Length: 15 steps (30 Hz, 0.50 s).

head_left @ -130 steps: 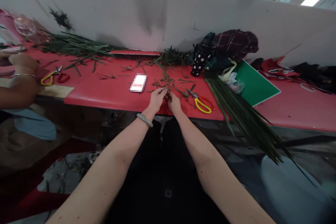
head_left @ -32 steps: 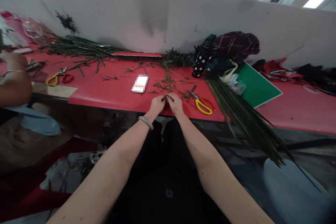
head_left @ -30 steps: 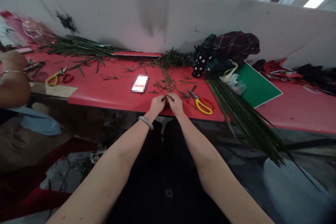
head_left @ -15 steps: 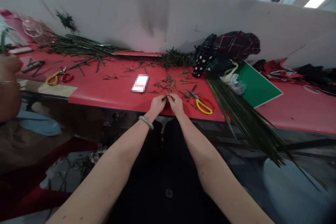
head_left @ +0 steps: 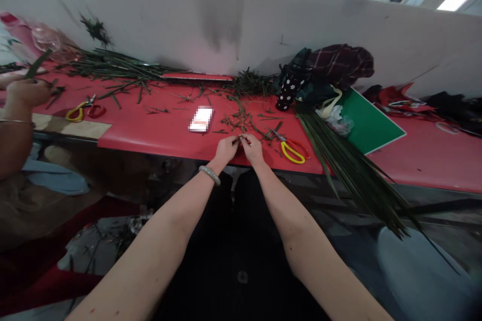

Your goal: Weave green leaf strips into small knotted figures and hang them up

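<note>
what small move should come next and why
Perhaps ease the right hand slightly aside while the left hand holds on: both pinch a small thin piece, and little of it shows between their fingers.

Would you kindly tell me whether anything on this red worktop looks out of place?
The long green leaves do: their ends overhang the front edge of the worktop instead of lying fully on it. Small plant scraps also lie strewn between the phone and the scissors nearest the leaves, looking untidy.
</note>
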### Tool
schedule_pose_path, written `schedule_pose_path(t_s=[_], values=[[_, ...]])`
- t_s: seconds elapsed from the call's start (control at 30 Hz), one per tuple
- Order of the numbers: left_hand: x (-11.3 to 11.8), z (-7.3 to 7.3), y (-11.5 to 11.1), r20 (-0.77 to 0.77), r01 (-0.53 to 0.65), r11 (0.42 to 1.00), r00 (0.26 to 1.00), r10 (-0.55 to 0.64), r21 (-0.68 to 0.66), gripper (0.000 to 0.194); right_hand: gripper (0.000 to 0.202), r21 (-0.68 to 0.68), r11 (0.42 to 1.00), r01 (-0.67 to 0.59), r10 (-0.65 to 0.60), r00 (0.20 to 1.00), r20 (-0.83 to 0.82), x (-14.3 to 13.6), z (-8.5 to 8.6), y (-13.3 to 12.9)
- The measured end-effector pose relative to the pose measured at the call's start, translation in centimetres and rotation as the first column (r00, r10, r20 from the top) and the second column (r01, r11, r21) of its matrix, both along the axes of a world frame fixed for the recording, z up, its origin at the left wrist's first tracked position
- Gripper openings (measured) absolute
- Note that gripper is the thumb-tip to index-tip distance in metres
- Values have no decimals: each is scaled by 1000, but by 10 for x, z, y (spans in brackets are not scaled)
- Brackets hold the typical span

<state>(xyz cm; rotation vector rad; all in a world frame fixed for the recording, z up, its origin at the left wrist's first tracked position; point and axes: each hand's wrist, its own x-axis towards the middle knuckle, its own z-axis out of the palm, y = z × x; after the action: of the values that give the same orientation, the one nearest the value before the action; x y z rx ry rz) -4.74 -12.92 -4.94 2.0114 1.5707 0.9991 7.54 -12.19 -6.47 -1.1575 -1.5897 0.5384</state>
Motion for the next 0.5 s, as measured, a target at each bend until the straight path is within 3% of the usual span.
schedule_pose_path(t_s=[0.5], values=[[-1, -5, 4, 57, 24, 999, 998, -26, 28, 21, 23, -5, 1000, -6, 6, 999, -40, -1, 1, -2]])
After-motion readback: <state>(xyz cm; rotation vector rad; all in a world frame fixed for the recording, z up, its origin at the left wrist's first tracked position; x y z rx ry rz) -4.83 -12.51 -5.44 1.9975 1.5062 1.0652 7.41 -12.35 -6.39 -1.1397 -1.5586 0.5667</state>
